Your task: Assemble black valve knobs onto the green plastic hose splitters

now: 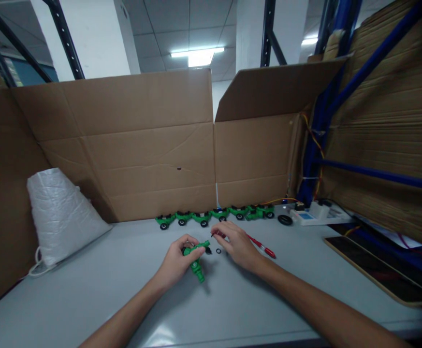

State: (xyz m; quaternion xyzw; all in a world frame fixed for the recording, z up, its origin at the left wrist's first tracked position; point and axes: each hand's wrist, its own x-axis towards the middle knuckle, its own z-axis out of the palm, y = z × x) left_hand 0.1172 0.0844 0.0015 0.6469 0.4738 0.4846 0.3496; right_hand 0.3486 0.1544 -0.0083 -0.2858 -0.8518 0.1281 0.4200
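My left hand (179,256) is closed around a green plastic toy vehicle body (197,268), held tilted just above the table. A small black part (208,250) shows at its right end. To the right, my right hand (237,241) pinches a tiny dark piece (212,235) between thumb and forefinger; its kind is too small to tell. A small black ring (218,251) lies on the table between the hands. Beside the right hand rests a slim red tool (267,250), partly hidden by that hand; whether it is a pen or a screwdriver is unclear.
Several green toy vehicles (200,219) with black wheels line the table's back. Near their right end lie black rings (285,220) and a white power strip (321,214). A silvery bag (64,217) stands at left, a dark flat panel (377,268) at right. Cardboard walls (152,159) enclose the table.
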